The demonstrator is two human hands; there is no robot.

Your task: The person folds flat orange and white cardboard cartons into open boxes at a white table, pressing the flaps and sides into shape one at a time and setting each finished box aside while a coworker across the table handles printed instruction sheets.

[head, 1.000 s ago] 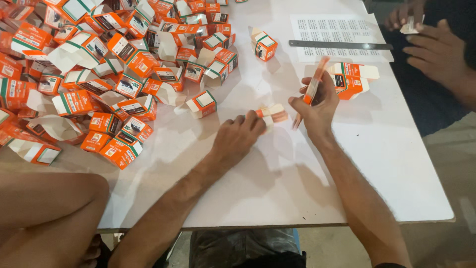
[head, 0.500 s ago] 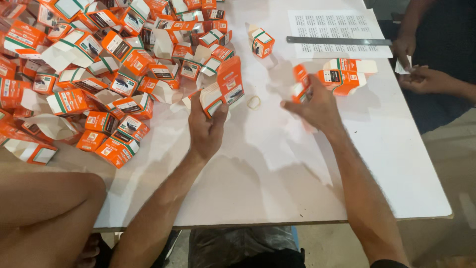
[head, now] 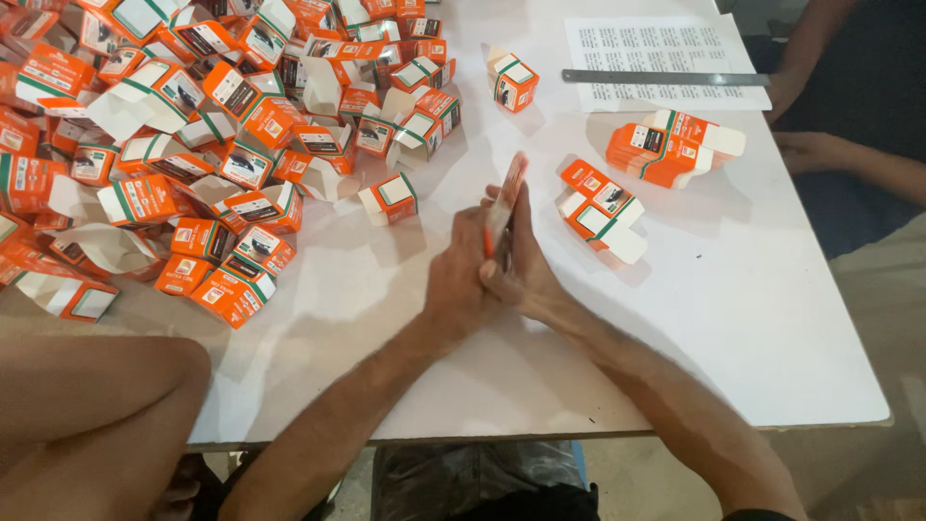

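The left hand (head: pixel 461 280) and the right hand (head: pixel 526 265) are pressed palm to palm over the middle of the white worktop (head: pixel 733 318), a little toward its near edge, with a flattened orange carton (head: pixel 503 205) squeezed between them; its thin edge sticks up past the fingertips, so both hands are closed flat against it. Just to the right of the hands lie two flattened orange-and-white cartons (head: pixel 603 207), one partly over the other, flat on the worktop. Farther toward the right edge sits a small stack of flattened cartons (head: pixel 675 147), neatly piled. Toward the far right corner a printed sheet of paper (head: pixel 666 48) lies under a metal ruler (head: pixel 666 77) laid across it. A single folded-up box (head: pixel 512 79) stands alone near the far edge, apart from the rest. The whole left half of the worktop is covered by a loose heap of orange boxes (head: pixel 193 145), many with open white flaps, spilling to the left edge. Another person's hand (head: pixel 815 150) rests at the right edge.
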